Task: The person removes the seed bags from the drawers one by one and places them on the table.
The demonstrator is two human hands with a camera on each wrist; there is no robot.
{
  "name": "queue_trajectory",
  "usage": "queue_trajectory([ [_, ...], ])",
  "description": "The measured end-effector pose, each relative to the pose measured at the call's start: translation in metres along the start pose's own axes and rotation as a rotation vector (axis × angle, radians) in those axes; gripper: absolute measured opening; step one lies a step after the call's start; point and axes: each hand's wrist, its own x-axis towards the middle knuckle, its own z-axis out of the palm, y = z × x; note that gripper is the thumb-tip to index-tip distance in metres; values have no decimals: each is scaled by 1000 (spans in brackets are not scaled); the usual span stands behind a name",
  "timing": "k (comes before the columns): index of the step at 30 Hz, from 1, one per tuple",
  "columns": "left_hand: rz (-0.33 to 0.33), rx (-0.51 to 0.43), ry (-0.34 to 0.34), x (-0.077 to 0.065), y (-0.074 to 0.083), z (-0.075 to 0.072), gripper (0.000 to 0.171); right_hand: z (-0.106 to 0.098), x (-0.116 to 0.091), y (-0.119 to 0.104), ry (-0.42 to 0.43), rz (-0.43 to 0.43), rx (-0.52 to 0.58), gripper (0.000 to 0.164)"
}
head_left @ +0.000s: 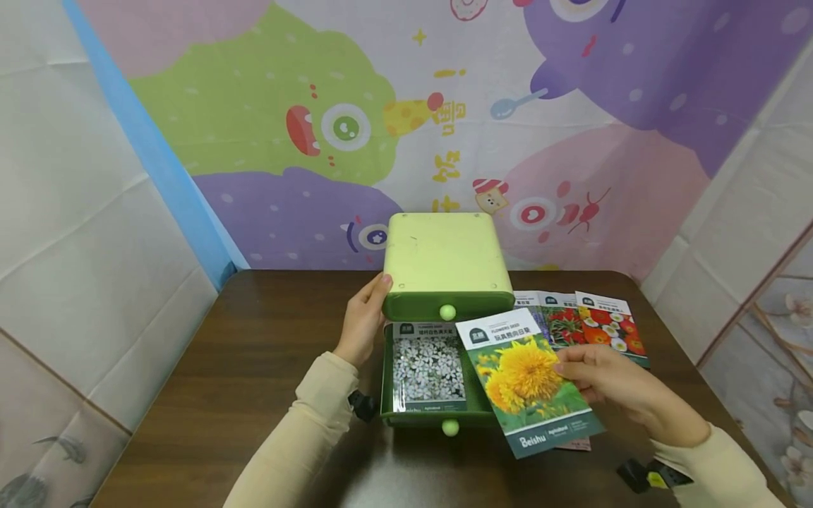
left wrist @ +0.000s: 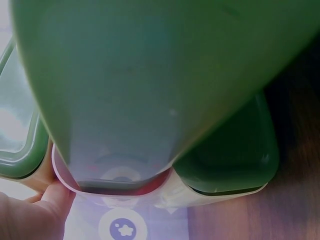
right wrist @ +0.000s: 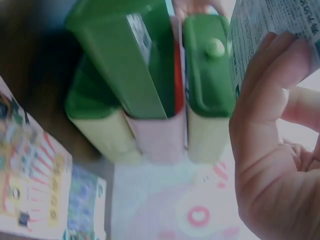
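A small stacked drawer cabinet [head_left: 447, 250], pale yellow-green on top with green fronts, stands on the table. Its green middle drawer [head_left: 406, 421] is pulled out, and a seed packet with white flowers [head_left: 428, 367] lies inside at the left. My left hand [head_left: 362, 317] rests against the cabinet's left side, with fingers reaching up to the top's front corner. In my right hand [head_left: 610, 381], thumb and fingers pinch the right edge of a yellow-sunflower seed packet [head_left: 524, 377]. That packet is tilted over the drawer's right part; its printed back [right wrist: 270, 35] shows in the right wrist view.
More seed packets lie right of the cabinet, including one with red and white flowers [head_left: 612, 328] and one with red flowers [head_left: 564, 326]. Part of a pinkish packet [head_left: 578, 444] shows beneath the sunflower packet. A cartoon cloth [head_left: 279, 106] hangs behind the dark wooden table [head_left: 254, 367].
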Motion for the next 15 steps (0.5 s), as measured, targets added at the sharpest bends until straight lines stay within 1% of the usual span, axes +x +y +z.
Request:
queue_trajectory([
  [3, 0, 6, -6, 0, 0, 0, 62, -9, -9, 3, 36, -19, -10, 14],
  [6, -2, 3, -8, 0, 1, 0, 62, -16, -15, 7, 65, -63, -32, 14],
  [9, 0, -2, -6, 0, 1, 0, 62, -24, -20, 12, 103, -87, -46, 15],
  [15, -1, -23, -1, 0, 1, 1, 60, -45, -27, 32, 174, -68, -23, 18],
])
